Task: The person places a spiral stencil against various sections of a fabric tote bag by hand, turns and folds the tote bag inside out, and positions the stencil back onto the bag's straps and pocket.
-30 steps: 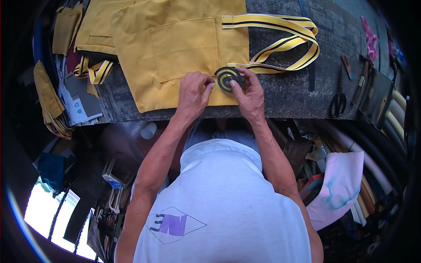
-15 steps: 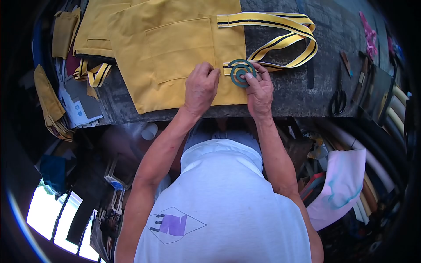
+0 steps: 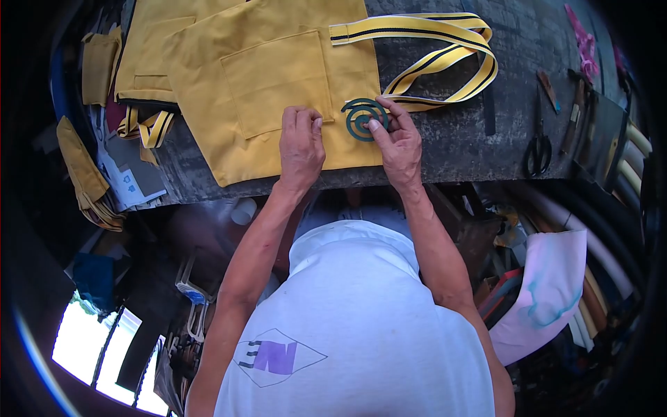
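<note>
Between the thumb and fingers of my right hand (image 3: 398, 142) is a dark green spiral coil (image 3: 358, 119), held above the lower right part of a yellow cloth bag (image 3: 257, 149). My left hand (image 3: 302, 144) is over the bag's pocket edge, to the left of the coil and apart from it. Its fingers are bent and pressed together; whether they pinch anything is too small to tell. A yellow, white and black striped strap (image 3: 417, 28) loops out from the bag's right side.
Black scissors (image 3: 537, 153) and a tool with a reddish handle (image 3: 548, 90) lie on the dark worktable (image 3: 458, 149) at the right. More yellow cloth (image 3: 156, 52) is at the upper left. Rolls of material (image 3: 629, 167) stand at the far right.
The coil and my right hand first moved right, then back left. My left hand has shifted left, away from the coil. The bag and strap appear slightly higher and further left in view.
</note>
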Available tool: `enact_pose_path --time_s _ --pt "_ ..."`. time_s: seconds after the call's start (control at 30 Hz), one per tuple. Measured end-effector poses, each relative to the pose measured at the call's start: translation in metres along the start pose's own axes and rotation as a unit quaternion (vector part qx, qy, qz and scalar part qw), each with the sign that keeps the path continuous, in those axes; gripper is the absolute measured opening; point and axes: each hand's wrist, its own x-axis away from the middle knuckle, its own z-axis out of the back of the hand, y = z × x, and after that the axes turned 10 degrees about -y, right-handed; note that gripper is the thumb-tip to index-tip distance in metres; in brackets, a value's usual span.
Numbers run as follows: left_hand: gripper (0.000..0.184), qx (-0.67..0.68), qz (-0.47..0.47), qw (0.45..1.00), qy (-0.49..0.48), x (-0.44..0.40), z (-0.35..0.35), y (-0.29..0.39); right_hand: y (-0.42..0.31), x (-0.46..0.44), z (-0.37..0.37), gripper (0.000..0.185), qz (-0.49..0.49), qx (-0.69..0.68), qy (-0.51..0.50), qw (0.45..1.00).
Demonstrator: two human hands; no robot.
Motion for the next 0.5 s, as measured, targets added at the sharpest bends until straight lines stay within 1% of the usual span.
enact_pose_path --time_s 0.07,0.17,0.2,0.23,0.27,0.37,0.47,0.5 --pt "0.008 0.050 0.028 0.998 -0.038 0.004 0.008 0.004 -0.001 0.000 0.000 0.042 -0.006 0.003 -0.003 1.000" --pt "0.014 0.037 0.040 0.969 -0.241 0.031 0.028 0.013 0.001 -0.001 0.004 0.042 -0.011 0.007 -0.006 1.000" --pt "0.017 0.040 0.062 0.936 -0.344 0.036 0.037 0.016 0.001 -0.001 0.004 0.041 -0.007 0.014 -0.009 1.000" --pt "0.021 0.043 0.083 0.892 -0.442 0.039 0.044 0.018 0.001 -0.001 0.004 0.040 -0.004 0.021 -0.012 1.000" --pt "0.025 0.047 0.104 0.836 -0.536 0.040 0.049 0.019 0.001 -0.001 0.004 0.039 -0.001 0.028 -0.014 0.999" --pt "0.032 0.057 0.130 0.897 -0.419 0.043 0.053 0.018 0.006 -0.002 0.003 0.036 0.025 0.155 -0.018 0.987" --pt "0.031 0.028 0.088 0.961 -0.260 0.044 0.051 0.011 0.001 -0.001 -0.003 0.035 0.035 0.233 -0.007 0.972" --pt "0.026 0.017 0.075 0.966 -0.248 0.045 0.050 0.009 -0.001 -0.001 -0.003 0.035 0.040 0.256 -0.008 0.966"
